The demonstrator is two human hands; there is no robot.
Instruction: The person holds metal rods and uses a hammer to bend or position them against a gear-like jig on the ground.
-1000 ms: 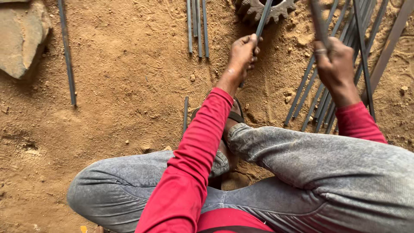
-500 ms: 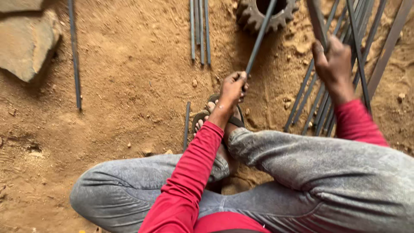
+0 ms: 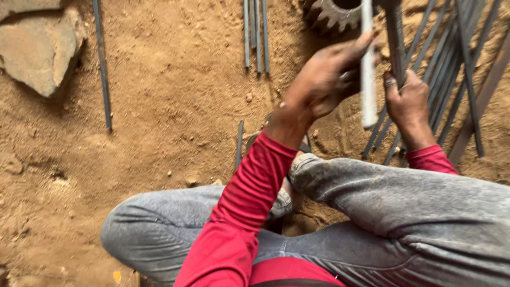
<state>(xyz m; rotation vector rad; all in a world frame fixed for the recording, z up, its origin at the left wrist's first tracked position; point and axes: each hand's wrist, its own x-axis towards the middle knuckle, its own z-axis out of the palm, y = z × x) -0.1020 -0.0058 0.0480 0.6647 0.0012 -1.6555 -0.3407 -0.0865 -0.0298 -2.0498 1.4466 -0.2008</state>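
The left hand (image 3: 324, 79), upper centre of the frame, is closed around a short pale steel rod (image 3: 367, 69) that stands nearly upright, its long axis running top to bottom. Just to its right, the right hand (image 3: 408, 101) is clenched on a darker steel bar (image 3: 396, 37), also near vertical. The two bars stand side by side, close but apart. A toothed gear wheel (image 3: 329, 13) lies just above on the dirt ground (image 3: 159, 106).

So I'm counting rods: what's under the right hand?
Under the right hand a fan of grey rods lies on the dirt. The hand grips one dark rod. How many pass beneath it is hidden.
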